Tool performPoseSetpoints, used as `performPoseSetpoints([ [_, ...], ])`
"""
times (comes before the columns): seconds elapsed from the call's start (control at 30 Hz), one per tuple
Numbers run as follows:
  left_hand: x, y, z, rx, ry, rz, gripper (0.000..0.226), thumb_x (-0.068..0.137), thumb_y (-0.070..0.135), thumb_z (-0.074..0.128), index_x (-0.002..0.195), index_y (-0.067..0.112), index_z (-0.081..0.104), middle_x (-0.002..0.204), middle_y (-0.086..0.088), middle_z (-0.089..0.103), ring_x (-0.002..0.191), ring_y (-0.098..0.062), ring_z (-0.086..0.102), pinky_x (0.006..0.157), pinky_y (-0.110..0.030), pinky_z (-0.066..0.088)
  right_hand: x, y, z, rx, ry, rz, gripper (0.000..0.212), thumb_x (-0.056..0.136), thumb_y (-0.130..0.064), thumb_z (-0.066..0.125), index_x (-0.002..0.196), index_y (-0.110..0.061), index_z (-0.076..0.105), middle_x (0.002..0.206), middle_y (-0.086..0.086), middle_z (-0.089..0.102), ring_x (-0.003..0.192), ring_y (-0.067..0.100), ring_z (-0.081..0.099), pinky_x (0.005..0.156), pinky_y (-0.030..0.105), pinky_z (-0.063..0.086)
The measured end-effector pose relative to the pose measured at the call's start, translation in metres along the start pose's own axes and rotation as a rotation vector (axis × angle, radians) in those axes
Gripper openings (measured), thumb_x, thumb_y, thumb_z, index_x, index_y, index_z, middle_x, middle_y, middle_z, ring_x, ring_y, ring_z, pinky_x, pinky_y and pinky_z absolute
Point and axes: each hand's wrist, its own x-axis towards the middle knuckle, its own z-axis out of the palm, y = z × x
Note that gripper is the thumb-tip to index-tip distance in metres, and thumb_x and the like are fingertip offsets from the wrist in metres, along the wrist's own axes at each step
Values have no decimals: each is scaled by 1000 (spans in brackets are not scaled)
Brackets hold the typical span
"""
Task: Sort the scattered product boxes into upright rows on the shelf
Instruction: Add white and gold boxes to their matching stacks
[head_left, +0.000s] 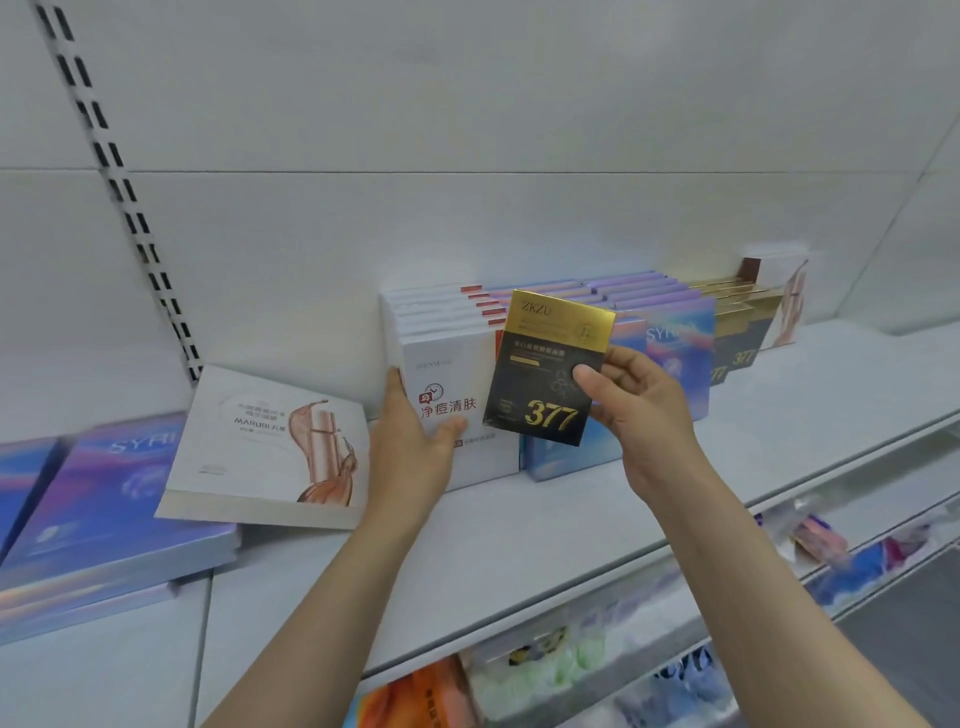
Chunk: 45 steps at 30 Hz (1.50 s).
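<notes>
Black-and-gold 377 box (550, 366) raised off the shelf, tilted a little clockwise, front face toward the camera, gold band on top. Pinched at its right edge by the right hand (641, 415), thumb on the front face beside the printed emblem, remaining fingers wrapped behind. Hanging in front of the upright rows, overlapping the seam between the white row and the blue row.

Just left and below: left hand (410, 447), fingers spread flat, grasping nothing, thumb pressed on the front of the white box with red characters (452, 415), fingertips reaching up along that box's left side. Hands near each other, the held box between them and slightly higher than the left one.

Behind: white row (441, 312) standing upright, then a row of blue SYRIN boxes (675, 358), then more black-and-gold 377 boxes (737, 338) upright farther right, and at the far end a white box with a brown spine (779, 296).

Farther left on the shelf (571, 519): white MARUBI box (270, 447) leaning, its lower edge resting over a flat stack of iridescent blue-purple boxes (104, 519). Slotted upright rail (119, 192) running up the back panel above it.

Below the shelf edge: lower tier with blurred colourful packets (571, 670), too soft to identify.
</notes>
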Motion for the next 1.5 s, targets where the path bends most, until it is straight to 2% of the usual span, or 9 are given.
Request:
performPoseSetpoints([
  [0.17, 0, 2, 1, 18, 31, -31, 61, 83, 20, 74, 132, 31, 38, 120, 9, 58, 101, -10, 54, 76, -17, 40, 11, 2, -6, 1, -96, -7, 23, 87, -13, 73, 108, -20, 67, 100, -2, 77, 95, 15, 73, 68, 21, 55],
  [0.23, -2, 8, 2, 29, 59, -59, 76, 81, 21, 75, 143, 26, 30, 132, 7, 54, 118, -16, 53, 91, -27, 44, 18, 2, -13, 26, -134, -7, 24, 87, -10, 73, 109, -18, 67, 100, 0, 77, 93, 14, 73, 69, 22, 55],
  [0.33, -7, 33, 9, 116, 277, 48, 102, 80, 21, 76, 154, 21, 5, 160, 1, 22, 146, -17, 23, 118, -41, 24, 31, -3, -34, 36, -190, -16, 26, 86, -7, 72, 110, -16, 68, 102, 3, 76, 94, 15, 72, 74, 26, 56],
  [0.47, -10, 82, 52, 210, 453, 352, 92, 85, 33, 71, 154, 22, 10, 162, 4, 15, 148, -10, 11, 120, -28, 12, 59, -13, -78, 41, -222, -47, 32, 86, -2, 71, 118, -7, 65, 110, 14, 73, 100, 23, 70, 87, 37, 57],
  [0.7, 8, 139, 192, 473, 103, 535, 85, 86, 44, 67, 151, 9, 26, 161, -7, 18, 150, -18, 6, 122, -38, 9, 137, -35, -203, 8, -148, -117, 34, 86, -5, 71, 119, -10, 65, 112, 10, 74, 108, 30, 69, 90, 41, 56],
  [0.87, 34, 161, 279, 722, -104, 516, 88, 87, 58, 56, 154, 13, 19, 162, -4, 14, 150, -20, 0, 120, -34, -2, 186, -26, -287, -70, -94, -85, 32, 88, -7, 70, 118, -16, 64, 105, 1, 76, 98, 18, 73, 73, 26, 59],
  [1.03, 55, 163, 318, 927, 4, 441, 80, 86, 54, 61, 148, 12, 31, 156, -5, 32, 146, -23, 22, 117, -35, 11, 222, -13, -345, -128, -65, -38, 26, 90, -11, 70, 111, -25, 66, 101, -6, 77, 94, 9, 72, 68, 19, 56],
  [1.27, 59, 151, 326, 910, 183, 529, 65, 69, 26, 85, 125, 6, 58, 129, -11, 61, 121, -32, 54, 102, -37, 30, 253, 11, -382, -178, -92, 10, 27, 88, -18, 73, 111, -31, 66, 102, -10, 76, 95, 7, 71, 79, 26, 53],
  [1.5, 56, 146, 329, 1061, 119, 473, 100, 71, 53, 78, 148, 7, 34, 155, -10, 35, 147, -28, 22, 121, -43, 4, 275, 36, -385, -221, -100, 56, 27, 86, -22, 76, 106, -37, 65, 102, -13, 73, 103, 11, 67, 85, 28, 55],
])
